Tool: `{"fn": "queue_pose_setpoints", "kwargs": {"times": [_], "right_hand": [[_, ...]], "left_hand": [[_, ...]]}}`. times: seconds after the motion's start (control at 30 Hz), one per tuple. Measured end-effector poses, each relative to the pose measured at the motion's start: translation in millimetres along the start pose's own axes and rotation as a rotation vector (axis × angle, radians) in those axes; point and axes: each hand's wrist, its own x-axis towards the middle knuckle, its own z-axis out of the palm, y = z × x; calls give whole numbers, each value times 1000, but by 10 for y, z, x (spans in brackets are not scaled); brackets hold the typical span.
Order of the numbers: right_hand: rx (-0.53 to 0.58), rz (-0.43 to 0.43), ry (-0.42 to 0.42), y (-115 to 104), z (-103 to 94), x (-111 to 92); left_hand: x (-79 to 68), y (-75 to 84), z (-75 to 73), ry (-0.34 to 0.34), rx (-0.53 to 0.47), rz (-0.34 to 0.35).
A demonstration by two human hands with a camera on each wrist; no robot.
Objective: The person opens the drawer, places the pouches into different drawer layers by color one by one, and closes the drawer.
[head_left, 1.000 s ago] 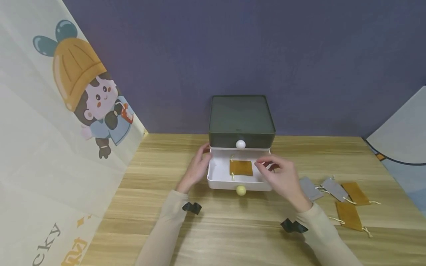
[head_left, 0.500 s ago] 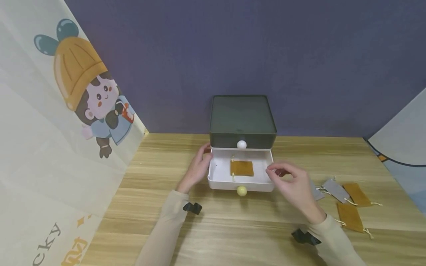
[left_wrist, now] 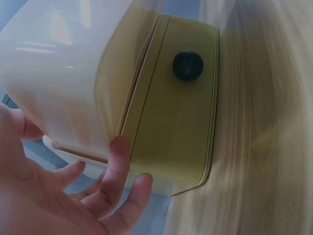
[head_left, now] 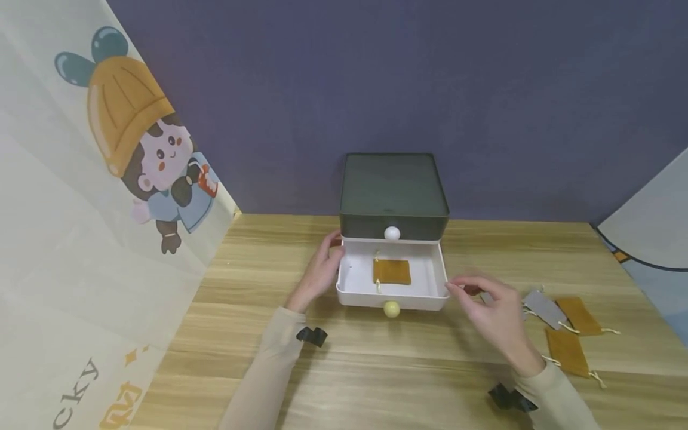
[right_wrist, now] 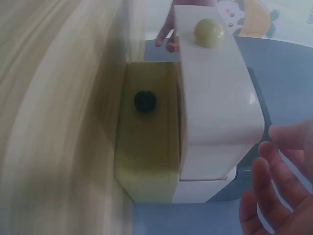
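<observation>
A small drawer unit (head_left: 395, 185) has a dark green top tier with a white knob. Its white middle drawer (head_left: 365, 298), with a yellow knob (head_left: 392, 309), is pulled out. Flat inside lies one mustard drawstring pouch (head_left: 392, 272) with pale cords. My left hand (head_left: 319, 275) rests along the unit's left side, fingertips (left_wrist: 119, 147) at the side wall. Just right of the drawer's right rim is my right hand (head_left: 494, 313), holding nothing, thumb and index tips close together; in the right wrist view its fingers (right_wrist: 261, 174) are loosely bent.
Two mustard pouches (head_left: 568, 352) and grey pouches (head_left: 545, 309) lie on the wooden table (head_left: 408, 370) to the right. Below the white drawer sits a closed olive-yellow drawer (left_wrist: 171, 117) with a black knob (left_wrist: 188, 65). A dark blue wall (head_left: 269, 107) stands behind.
My right hand has moved out from over the drawer, rightward and toward me, past its right rim. The pouch stays in the drawer, and my left hand keeps its place.
</observation>
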Motion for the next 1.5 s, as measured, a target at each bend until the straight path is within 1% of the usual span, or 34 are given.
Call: {"fn": "queue_pose_setpoints", "kwargs": {"times": [0.07,0.17,0.33,0.43,0.6,0.83,1.13,1.5], "right_hand": [[-3,4,17,17,-24,-25],[-19,42,16,25,-85,-49],[-82,116,-36,50,-210,-76],[-119,138,-60,79,-263,-92],[-134,168,-81,118,-333,-148],[-199,236,-124,173,-436,-255],[-197,236,-137,236,-483,-333],[-239,282,-143,303,-546,-409]], "left_hand": [[2,0,4,0,2,2],[-1,6,5,-1,3,1],[-6,15,2,-4,-1,1],[-2,12,1,-3,8,5],[1,6,0,1,22,-1],[6,-3,-8,-4,5,4],[23,-25,5,-7,-10,7],[4,-10,-6,-14,-36,8]]}}
